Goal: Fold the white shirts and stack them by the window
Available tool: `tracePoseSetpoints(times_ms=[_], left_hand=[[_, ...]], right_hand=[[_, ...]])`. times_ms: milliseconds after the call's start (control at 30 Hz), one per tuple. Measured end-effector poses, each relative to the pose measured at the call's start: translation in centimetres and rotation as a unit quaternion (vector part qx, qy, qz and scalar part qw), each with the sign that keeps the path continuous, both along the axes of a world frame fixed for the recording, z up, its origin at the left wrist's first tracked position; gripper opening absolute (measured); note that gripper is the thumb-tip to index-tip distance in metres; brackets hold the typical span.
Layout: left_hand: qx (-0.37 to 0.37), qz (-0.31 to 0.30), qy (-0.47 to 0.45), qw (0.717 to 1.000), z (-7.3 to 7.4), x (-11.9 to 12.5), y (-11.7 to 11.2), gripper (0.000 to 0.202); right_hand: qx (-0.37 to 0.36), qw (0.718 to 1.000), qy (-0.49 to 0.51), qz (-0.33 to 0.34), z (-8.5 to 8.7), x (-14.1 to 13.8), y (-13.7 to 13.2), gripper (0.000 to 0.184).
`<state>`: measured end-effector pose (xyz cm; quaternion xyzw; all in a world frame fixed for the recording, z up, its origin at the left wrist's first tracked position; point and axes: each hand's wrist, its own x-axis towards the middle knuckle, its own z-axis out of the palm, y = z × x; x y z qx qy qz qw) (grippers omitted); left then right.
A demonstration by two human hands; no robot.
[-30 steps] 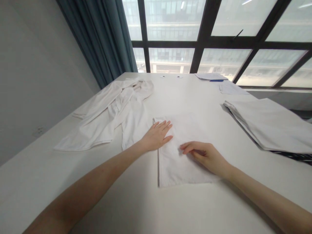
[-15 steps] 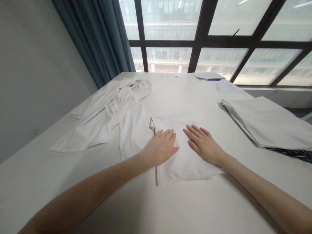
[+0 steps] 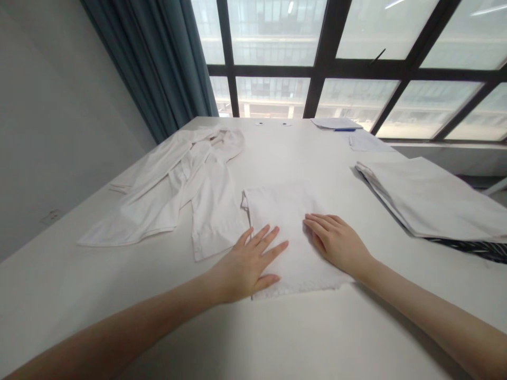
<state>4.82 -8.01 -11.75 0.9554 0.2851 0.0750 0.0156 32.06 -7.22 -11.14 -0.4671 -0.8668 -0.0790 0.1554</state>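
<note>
A folded white cloth [image 3: 283,211] lies flat in the middle of the white table [image 3: 277,338]. My left hand [image 3: 247,264] rests open on its near left part, fingers spread and flat. My right hand [image 3: 338,243] lies open on its right side, fingers stretched toward the left. Neither hand holds anything.
An unfolded white shirt [image 3: 178,184] sprawls to the left of the cloth. A stack of folded white garments [image 3: 431,200] sits at the right, over something striped [image 3: 475,248]. Papers [image 3: 336,123] and a blue pen [image 3: 344,130] lie by the window at the far edge. A teal curtain [image 3: 158,63] hangs at the back left.
My left hand has slid toward me down the cloth's left side and spread its fingers. My right hand went from curled to flat and has moved slightly nearer.
</note>
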Motion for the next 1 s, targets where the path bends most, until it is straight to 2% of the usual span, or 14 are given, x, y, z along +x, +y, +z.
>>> tracePoseSetpoints(times_ms=[100, 267, 433, 533, 667, 767, 867, 1000], left_hand=[[-0.002, 0.006, 0.005, 1.000, -0.1, -0.4, -0.1, 0.066], [-0.014, 0.013, -0.013, 1.000, -0.1, -1.0, 0.0, 0.067], [-0.056, -0.003, -0.061, 0.997, 0.1, -1.6, 0.3, 0.047], [-0.072, -0.008, -0.125, 0.990, 0.0, -2.1, 1.0, 0.039], [-0.095, -0.004, -0.191, 0.977, 0.1, -2.9, 1.9, 0.047], [-0.132, -0.046, -0.161, 0.977, 0.8, -3.2, 1.9, 0.057], [-0.166, -0.087, -0.114, 0.976, 1.3, -3.2, 1.6, 0.061], [-0.183, -0.094, -0.133, 0.969, 0.8, -3.1, 1.9, 0.045]], right_hand=[[-0.018, 0.999, 0.020, 0.023, 0.0, 0.8, -0.7, 0.038], [-0.091, 0.992, 0.057, 0.066, 0.0, 2.8, -1.6, 0.042], [-0.127, 0.975, 0.164, 0.076, 0.1, 3.9, -1.9, 0.034], [-0.139, 0.967, 0.206, 0.057, 0.2, 4.0, -2.0, 0.033], [-0.132, 0.959, 0.251, -0.014, 0.0, 4.8, -1.9, 0.034], [-0.110, 0.960, 0.251, -0.060, -0.3, 5.5, -1.6, 0.034], [-0.105, 0.959, 0.253, -0.068, -0.5, 5.8, -1.3, 0.035], [-0.126, 0.947, 0.285, -0.072, -0.6, 5.6, -1.3, 0.034]])
